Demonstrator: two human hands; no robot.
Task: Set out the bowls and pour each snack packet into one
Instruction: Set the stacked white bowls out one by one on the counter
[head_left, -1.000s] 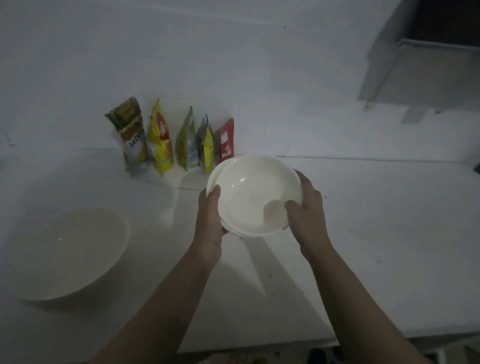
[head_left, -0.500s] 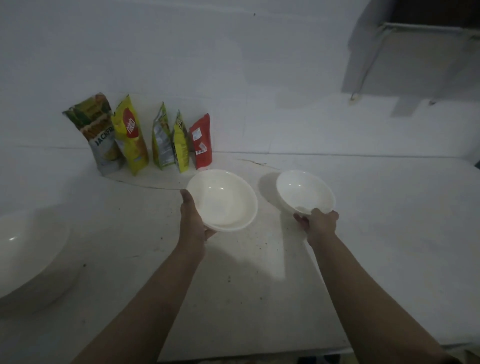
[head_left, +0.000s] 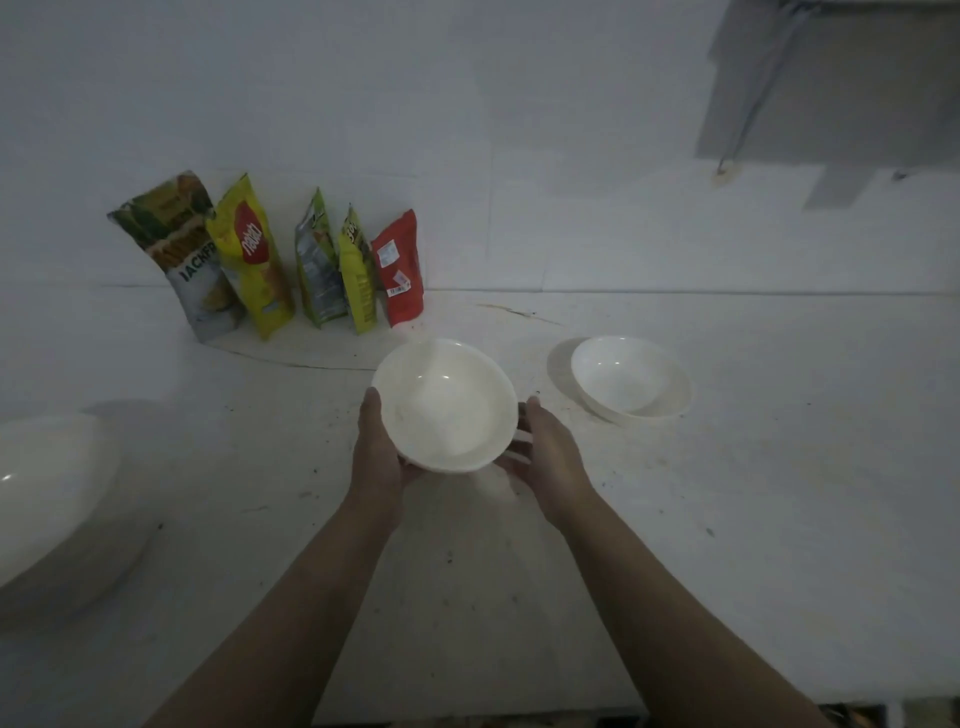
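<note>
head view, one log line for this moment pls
stage: setting bowls | left hand: grips bowl stack | right hand: open beside stack | one bowl placed right

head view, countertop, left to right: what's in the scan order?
Large white bowl at the left edge → jackfruit snack packet → yellow packet with red oval logo → grey-green packet → yellow-green packet → red packet → white bowl stack in both hands → white bowl on the counter at right.
</note>
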